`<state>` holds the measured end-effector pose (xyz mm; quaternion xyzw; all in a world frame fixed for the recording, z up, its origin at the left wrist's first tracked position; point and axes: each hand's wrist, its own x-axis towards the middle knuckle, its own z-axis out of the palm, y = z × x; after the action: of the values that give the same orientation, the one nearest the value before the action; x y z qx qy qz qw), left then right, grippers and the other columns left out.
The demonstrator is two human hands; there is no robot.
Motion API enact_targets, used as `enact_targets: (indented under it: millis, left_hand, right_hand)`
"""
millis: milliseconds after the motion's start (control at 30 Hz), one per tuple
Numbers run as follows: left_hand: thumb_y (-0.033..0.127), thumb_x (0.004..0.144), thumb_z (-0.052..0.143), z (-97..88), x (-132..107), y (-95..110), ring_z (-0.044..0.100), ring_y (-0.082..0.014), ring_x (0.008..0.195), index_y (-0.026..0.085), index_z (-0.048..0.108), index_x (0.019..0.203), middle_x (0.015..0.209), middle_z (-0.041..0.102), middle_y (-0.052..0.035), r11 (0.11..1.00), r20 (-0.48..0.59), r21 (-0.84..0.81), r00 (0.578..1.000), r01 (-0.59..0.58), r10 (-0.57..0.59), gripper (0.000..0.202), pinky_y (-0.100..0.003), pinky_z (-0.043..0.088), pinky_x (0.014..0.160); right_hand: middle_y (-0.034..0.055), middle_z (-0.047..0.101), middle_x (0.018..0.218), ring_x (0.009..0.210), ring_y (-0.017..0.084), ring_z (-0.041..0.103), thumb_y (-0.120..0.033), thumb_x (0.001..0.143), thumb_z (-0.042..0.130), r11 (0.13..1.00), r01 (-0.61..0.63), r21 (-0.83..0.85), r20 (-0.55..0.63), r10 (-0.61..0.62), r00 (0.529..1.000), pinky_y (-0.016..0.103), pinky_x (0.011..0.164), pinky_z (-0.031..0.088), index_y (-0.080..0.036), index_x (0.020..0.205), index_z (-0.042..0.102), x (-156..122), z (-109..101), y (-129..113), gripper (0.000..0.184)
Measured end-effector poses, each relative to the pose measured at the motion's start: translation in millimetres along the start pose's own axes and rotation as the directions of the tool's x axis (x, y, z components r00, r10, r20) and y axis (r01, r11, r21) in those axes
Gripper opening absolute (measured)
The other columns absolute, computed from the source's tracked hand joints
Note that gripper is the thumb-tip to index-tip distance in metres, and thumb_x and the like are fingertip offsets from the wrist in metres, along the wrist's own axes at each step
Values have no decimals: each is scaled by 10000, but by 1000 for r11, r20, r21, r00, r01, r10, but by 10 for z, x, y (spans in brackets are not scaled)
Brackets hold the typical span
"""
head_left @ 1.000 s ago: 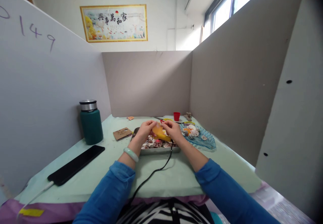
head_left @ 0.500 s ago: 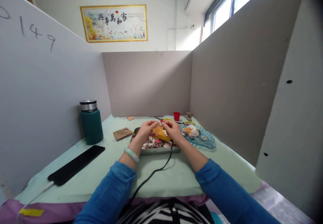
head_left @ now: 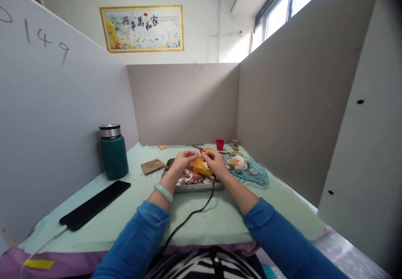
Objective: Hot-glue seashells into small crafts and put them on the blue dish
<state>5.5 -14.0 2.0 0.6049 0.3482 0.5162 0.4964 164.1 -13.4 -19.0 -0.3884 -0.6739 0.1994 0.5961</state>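
Yellow corded tool [head_left: 204, 171] sits over the metal tray [head_left: 198, 188] of shells [head_left: 196, 179], between both hands. Clock centred on the tray, 12 = back panel [head_left: 185, 103], wearer at 6.

Grip: left hand [head_left: 182, 162] in from 8, right hand [head_left: 216, 161] in from 4, fingertips nearly meeting. Fingers on both curled toward a pinch. From where I'm standing, can't tell whether either is closed on something, or which one carries the tool.

Tool vs grip: body is just below the fingertips, toward 6. Left fingers are right by its 9 o'clock end, right hand just beside its 3 o'clock end.

Axis: long side runs roughly 9–10 to 3–4, dipping slightly rightward. Cord [head_left: 190, 215] exits at the right-hand end, drops past the tray's near rim, curves off to 7 across the green cloth [head_left: 226, 224]. Nose direction: can't tell, too small and part-covered.

Around it: blue dish [head_left: 259, 178] at 3 with more shells in it, red cup [head_left: 220, 145] at 1, brown card [head_left: 152, 166] at 10, green bottle [head_left: 114, 159] at 9–10, farther out, black phone [head_left: 94, 205] at 8.
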Motion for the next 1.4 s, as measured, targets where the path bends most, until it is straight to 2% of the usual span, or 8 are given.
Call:
enact_targets:
  millis: [300, 567, 667, 833, 1067, 1267, 1400]
  left_hand:
    - [274, 643, 742, -4, -12, 14, 591, -131, 555, 114, 641, 813, 704, 637, -52, 1000, 8, 2, 1000, -3, 3, 254, -193, 431, 407]
    - [340, 634, 760, 15, -12, 17, 602, -137, 621, 130, 617, 896, 783, 633, -53, 1000, 19, -16, 1000, -16, 17, 365, -200, 468, 444]
    - [396, 677, 720, 17, -8, 7, 581, -126, 582, 134, 609, 875, 738, 615, -37, 1000, -10, -10, 1000, -18, 18, 347, -205, 466, 433]
    - [397, 680, 708, 0, 6, -27, 561, -116, 530, 137, 603, 800, 671, 599, -22, 1000, -27, 11, 999, -30, 30, 304, -189, 435, 395]
    - [392, 678, 711, -37, 36, -51, 533, -101, 452, 134, 601, 780, 608, 580, -8, 998, 8, 10, 998, -64, 64, 298, -175, 380, 353]
    - [385, 663, 731, 0, 21, -4, 525, -85, 467, 128, 604, 807, 635, 581, -5, 995, -69, -74, 996, -60, 55, 321, -169, 391, 376]
    - [388, 652, 747, 21, -14, 49, 568, -101, 560, 129, 592, 816, 697, 590, -17, 984, -39, -171, 999, -44, 38, 343, -185, 460, 449]
  right_hand:
    - [-11, 556, 567, 524, 123, 472, -427, 763, 541, 998, 30, -47, -5, -30, 1000, 234, 516, 369, -183, 657, 583, 4, 3, 22, 269]
    - [-11, 571, 587, 524, 122, 484, -449, 774, 530, 999, 12, -31, -23, -13, 1000, 234, 523, 373, -181, 695, 603, 18, 6, 42, 288]
    - [-10, 570, 589, 528, 120, 481, -438, 778, 532, 999, 27, -40, -14, -28, 1000, 231, 526, 369, -178, 687, 597, 14, 2, 32, 283]
    - [-14, 548, 572, 542, 123, 473, -414, 781, 532, 993, 78, -88, -6, -79, 997, 236, 544, 364, -180, 682, 604, 1, 5, 3, 264]
    - [-16, 536, 566, 532, 121, 464, -434, 760, 555, 998, 42, -43, 23, -41, 999, 234, 511, 358, -183, 667, 587, -6, -5, -44, 269]
    - [-21, 551, 602, 533, 120, 474, -512, 725, 600, 997, -23, 71, 64, 19, 998, 232, 490, 370, -189, 739, 588, -14, 2, -70, 323]
    - [-17, 545, 612, 554, 112, 457, -495, 720, 624, 997, 73, -39, 105, -68, 992, 232, 523, 351, -183, 689, 572, -23, 8, -75, 317]
